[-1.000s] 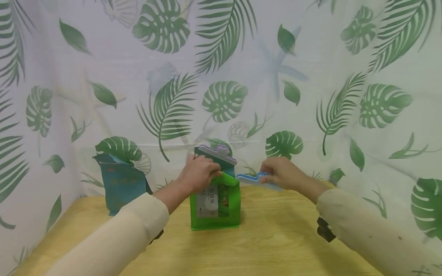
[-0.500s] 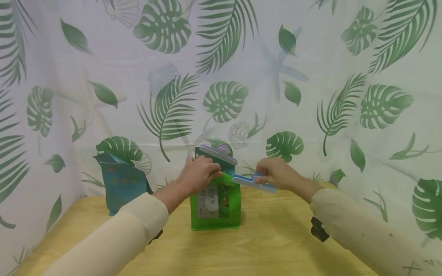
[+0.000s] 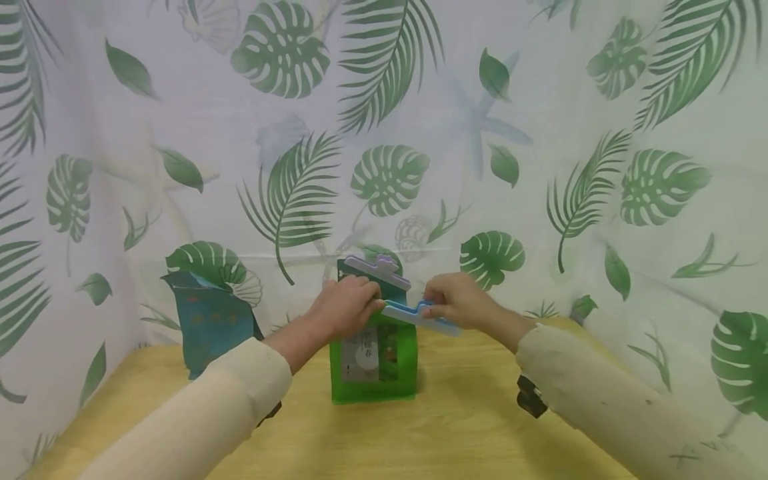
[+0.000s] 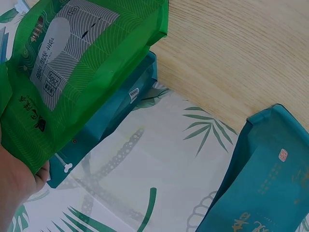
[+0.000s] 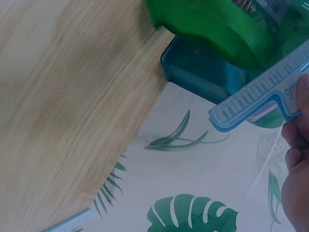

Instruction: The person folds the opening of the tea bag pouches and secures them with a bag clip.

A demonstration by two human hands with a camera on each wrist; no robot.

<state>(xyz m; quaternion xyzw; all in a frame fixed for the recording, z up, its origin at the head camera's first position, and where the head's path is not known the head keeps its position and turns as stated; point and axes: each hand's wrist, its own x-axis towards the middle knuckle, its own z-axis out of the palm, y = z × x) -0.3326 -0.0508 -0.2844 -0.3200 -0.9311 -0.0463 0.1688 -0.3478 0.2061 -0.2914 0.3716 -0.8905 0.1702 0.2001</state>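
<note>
A green tea bag (image 3: 408, 363) stands upright on the table, its top folded over. My left hand (image 3: 345, 307) grips that folded top at its left side; in the left wrist view the fingers go behind the bag (image 4: 91, 101). My right hand (image 3: 462, 301) pinches the handle of a blue bag clip (image 5: 258, 92). The clip lies across the right part of the bag's top, its left end right at my left fingertips in the head view. Close behind stands a teal bag (image 5: 203, 67), a purple clip (image 3: 378, 272) across its top.
Another teal bag (image 3: 216, 330) stands at the left, its top open, beside my left forearm. A light blue clip (image 5: 67, 223) shows at the lower left of the right wrist view. A leaf-patterned sheet (image 3: 396, 107) hangs behind the wooden table (image 3: 384, 440).
My right hand has moved left with the blue clip, from beside the green bag to over its top. My left hand has kept its grip in place.
</note>
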